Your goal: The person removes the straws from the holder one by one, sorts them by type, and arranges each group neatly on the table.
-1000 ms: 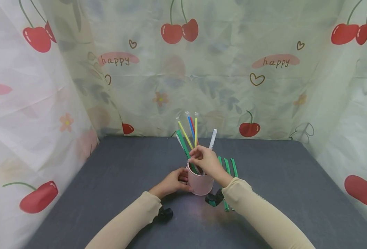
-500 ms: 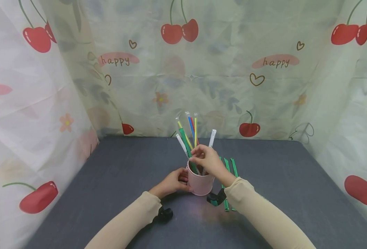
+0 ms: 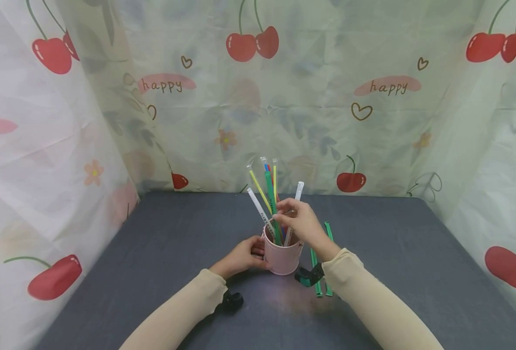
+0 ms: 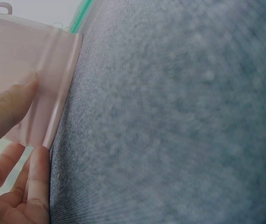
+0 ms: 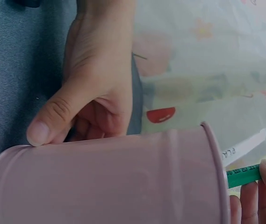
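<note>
A small pink bucket (image 3: 283,260) stands upright on the dark table with several wrapped straws in it. My left hand (image 3: 242,255) holds the bucket's left side near its base. In the left wrist view, the thumb (image 4: 18,105) lies on the pink wall and the fingers sit round its edge. Above the rim, my right hand (image 3: 302,221) pinches a green-wrapped straw (image 3: 270,192), whose lower end is inside the bucket. A white-wrapped straw (image 3: 258,206) leans left in the bucket, and another white straw (image 3: 299,191) leans right. Yellow, blue and red straws stand behind.
Right of the bucket, green-wrapped straws (image 3: 329,233) lie on the dark table (image 3: 188,228), partly hidden by my right arm. A curtain (image 3: 306,136) printed with cherries hangs along the back and sides. Black wrist cameras (image 3: 309,276) sit under both sleeves.
My right hand has moved slightly right, swinging the green straw from leaning left to nearly upright. The white straw at the left has come into fuller view. My left hand stays put.
</note>
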{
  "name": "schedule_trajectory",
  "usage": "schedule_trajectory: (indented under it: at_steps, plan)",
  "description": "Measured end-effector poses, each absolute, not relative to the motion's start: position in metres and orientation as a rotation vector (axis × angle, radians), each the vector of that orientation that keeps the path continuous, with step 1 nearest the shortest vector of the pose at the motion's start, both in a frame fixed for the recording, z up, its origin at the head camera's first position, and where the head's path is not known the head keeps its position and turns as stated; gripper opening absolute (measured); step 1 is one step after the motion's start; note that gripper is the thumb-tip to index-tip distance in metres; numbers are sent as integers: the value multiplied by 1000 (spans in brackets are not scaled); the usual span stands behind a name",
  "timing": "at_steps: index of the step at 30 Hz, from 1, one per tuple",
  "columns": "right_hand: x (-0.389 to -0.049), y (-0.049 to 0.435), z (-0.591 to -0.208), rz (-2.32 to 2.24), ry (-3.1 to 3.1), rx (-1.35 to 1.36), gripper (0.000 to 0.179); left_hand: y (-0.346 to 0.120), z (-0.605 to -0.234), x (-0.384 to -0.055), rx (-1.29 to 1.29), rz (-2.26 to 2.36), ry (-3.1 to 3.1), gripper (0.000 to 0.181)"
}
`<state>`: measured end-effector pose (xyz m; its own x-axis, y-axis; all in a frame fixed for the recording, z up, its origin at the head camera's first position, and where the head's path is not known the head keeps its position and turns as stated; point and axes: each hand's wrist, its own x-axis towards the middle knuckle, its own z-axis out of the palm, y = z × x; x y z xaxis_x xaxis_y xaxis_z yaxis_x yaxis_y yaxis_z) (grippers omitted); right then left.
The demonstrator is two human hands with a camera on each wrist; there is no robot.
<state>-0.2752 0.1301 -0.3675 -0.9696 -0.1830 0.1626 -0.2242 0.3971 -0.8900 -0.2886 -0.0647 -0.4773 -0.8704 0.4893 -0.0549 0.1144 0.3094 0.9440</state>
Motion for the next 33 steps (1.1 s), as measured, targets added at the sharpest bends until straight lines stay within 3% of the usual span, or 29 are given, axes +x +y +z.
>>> schedule_trajectory:
  at_steps: [12,33]
  plan:
    - [-275,138,-360,1732,-2501,356,29,-69,-478,-288,634,1580,2243,68]
    - [-272,157,-343,1922,-2318,293,35,-66,-479,-289,575,1594,2237,64]
